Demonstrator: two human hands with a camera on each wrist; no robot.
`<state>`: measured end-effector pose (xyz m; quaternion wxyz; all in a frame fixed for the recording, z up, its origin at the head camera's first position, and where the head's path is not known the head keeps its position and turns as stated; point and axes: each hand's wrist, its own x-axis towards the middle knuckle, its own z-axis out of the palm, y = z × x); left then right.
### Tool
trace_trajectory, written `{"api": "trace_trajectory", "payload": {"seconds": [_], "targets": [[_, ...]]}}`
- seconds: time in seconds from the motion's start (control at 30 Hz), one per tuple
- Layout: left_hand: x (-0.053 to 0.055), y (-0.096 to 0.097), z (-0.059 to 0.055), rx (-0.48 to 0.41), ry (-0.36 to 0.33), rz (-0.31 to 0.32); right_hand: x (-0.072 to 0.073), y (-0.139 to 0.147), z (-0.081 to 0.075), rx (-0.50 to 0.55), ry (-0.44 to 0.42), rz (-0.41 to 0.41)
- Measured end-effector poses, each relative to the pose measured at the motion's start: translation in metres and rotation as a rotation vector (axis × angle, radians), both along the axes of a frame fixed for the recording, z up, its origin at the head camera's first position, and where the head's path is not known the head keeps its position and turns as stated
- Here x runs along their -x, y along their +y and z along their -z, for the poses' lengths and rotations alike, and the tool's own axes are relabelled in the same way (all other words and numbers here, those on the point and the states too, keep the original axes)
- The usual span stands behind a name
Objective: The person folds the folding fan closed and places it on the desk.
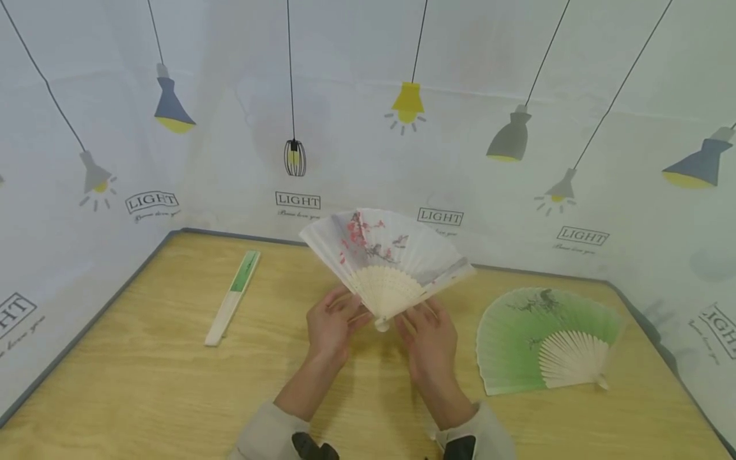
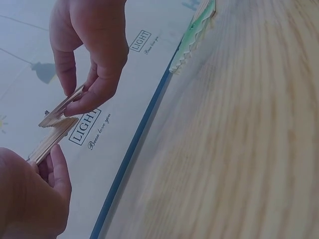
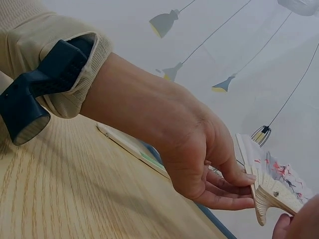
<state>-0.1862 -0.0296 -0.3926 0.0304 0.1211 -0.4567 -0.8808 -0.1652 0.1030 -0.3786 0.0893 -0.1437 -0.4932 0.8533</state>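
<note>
A folding fan [image 1: 397,255], white with red blossoms and pale ribs, stands spread above the table, its pivot end toward me. My left hand [image 1: 332,324] pinches its left outer rib between thumb and fingers. Its right outer rib is pinched by my right hand [image 1: 431,332]. In the right wrist view, the left hand [image 3: 209,159] holds the fan [image 3: 276,184] close to the pivot. The left wrist view shows the right hand [image 2: 94,55] across from the left hand [image 2: 35,194], with the ribs [image 2: 55,132] seen edge-on between them.
To the left lies a closed fan [image 1: 232,300] with a green strip. An open green fan [image 1: 517,345] rests on the table's right side. Behind the wooden table [image 1: 144,383] hangs a white backdrop [image 1: 351,83] printed with lamps.
</note>
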Motion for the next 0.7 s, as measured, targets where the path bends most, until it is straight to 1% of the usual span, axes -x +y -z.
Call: {"api": "trace_trajectory", "payload": {"seconds": [0.2,0.43,0.7], "targets": [[0.0014,0.0012,0.0004,-0.01,0.014,0.005,0.0008,-0.0011,-0.0007,-0.011,0.006,0.013],[0.0006,0.0003,0.0004,0.009,0.018,0.018,-0.0012,-0.0028,-0.0028,-0.036,-0.007,0.016],[0.0013,-0.0009,0.0005,0.019,0.037,0.03,-0.0016,-0.0037,-0.0024,-0.048,0.013,0.021]]}}
